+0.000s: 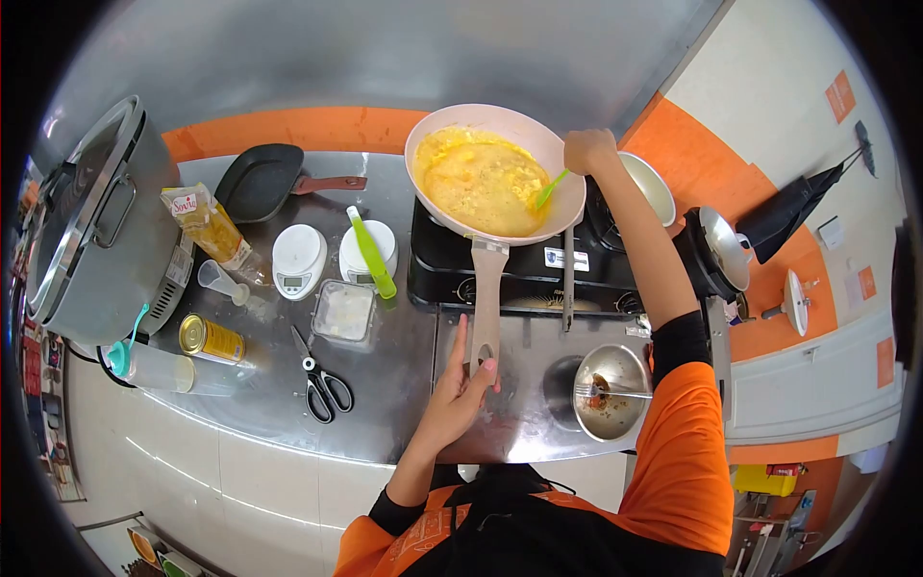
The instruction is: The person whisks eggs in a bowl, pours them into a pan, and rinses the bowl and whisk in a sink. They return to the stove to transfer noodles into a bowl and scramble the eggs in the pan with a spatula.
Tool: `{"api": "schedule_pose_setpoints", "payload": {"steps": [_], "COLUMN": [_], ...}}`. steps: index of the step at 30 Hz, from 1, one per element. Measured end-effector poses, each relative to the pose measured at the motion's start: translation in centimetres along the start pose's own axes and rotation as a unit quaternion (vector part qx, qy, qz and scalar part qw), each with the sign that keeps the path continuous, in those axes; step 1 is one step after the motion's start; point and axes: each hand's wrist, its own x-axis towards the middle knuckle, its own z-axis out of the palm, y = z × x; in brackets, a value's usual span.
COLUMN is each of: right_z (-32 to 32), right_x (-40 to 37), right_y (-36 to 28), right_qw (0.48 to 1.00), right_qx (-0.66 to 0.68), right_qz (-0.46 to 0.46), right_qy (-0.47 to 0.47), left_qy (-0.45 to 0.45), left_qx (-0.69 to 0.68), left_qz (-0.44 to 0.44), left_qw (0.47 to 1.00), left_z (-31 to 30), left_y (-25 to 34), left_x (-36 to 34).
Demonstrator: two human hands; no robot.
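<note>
My left hand grips the end of the long beige handle of a frying pan, its thumb and fingers on either side. The pan is over the black gas stove. Inside it lies a yellow, partly set egg mixture, runny in places with lumps at the right. My right hand reaches over the pan's right rim, closed on a green spatula whose tip dips into the egg. The grip end is hidden inside that hand.
Right of the handle stands a metal bowl with a fork. Leftward are scissors, a clear container, a green-handled brush-like tool, two white scales, a yellow can, a dark pan and a large grey cooker.
</note>
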Motion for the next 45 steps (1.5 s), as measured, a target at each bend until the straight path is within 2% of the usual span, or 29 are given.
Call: {"api": "schedule_pose_setpoints", "payload": {"steps": [3, 12, 15, 19, 22, 26, 28, 31, 33, 35, 38, 41, 44, 45], "right_z": [-0.5, -1.5, -4.0, -0.1, 2.9, 4.4, 4.8, 3.3, 0.7, 0.2, 1.3, 4.0, 4.4, 4.3], "right_x": [0.8, 1.3, 0.1, 2.9, 5.0, 6.5, 7.0, 6.7, 5.5, 5.6, 6.4, 9.4, 10.1, 10.4], "right_y": [-0.8, -7.2, -4.6, -0.4, 0.1, -2.6, -4.3, -4.5, -3.2, -1.9, -1.5, -2.6, -5.5, -6.4], "right_qw": [0.998, 0.980, 0.994, 0.983, 0.986, 0.983, 0.969, 0.958, 0.978, 0.982, 0.971, 0.971, 0.946, 0.943], "right_qx": [0.057, 0.034, 0.037, -0.033, -0.014, 0.122, 0.187, 0.144, 0.111, 0.057, 0.011, 0.057, 0.168, 0.183], "right_qz": [-0.032, -0.128, 0.000, 0.095, 0.072, -0.042, -0.104, -0.159, -0.084, 0.039, 0.121, 0.071, -0.034, -0.077], "right_qy": [-0.017, 0.148, 0.104, 0.156, 0.150, 0.128, 0.126, 0.193, 0.158, 0.173, 0.206, 0.222, 0.276, 0.266], "left_qy": [-0.003, 0.009, 0.013, 0.028, 0.041, 0.058, 0.047, 0.040, 0.035, 0.024, 0.019, 0.028, 0.037, 0.037], "left_qx": [0.005, 0.024, 0.035, 0.057, 0.051, 0.057, 0.036, 0.019, 0.011, -0.002, -0.038, -0.044, -0.016, -0.005], "left_qz": [-0.002, -0.007, -0.025, -0.019, 0.010, 0.039, 0.015, 0.011, 0.013, 0.006, -0.003, 0.012, 0.009, 0.015], "left_qw": [1.000, 1.000, 0.999, 0.998, 0.998, 0.996, 0.998, 0.999, 0.999, 1.000, 0.999, 0.999, 0.999, 0.999], "left_z": [0.1, 0.2, -0.2, -0.8, -1.1, -1.7, -1.9, -2.0, -2.0, -1.9, -1.0, -0.4, -0.4, -0.5], "left_y": [-0.2, -0.4, 0.3, 0.4, 0.2, -0.6, -0.5, -0.3, -0.2, 0.0, 0.5, -0.8, -0.2, -0.3], "left_x": [-0.4, -0.7, -1.3, -1.7, -1.8, -2.0, -2.2, -2.4, -2.5, -2.3, -1.8, -1.4, -1.4, -1.3]}}
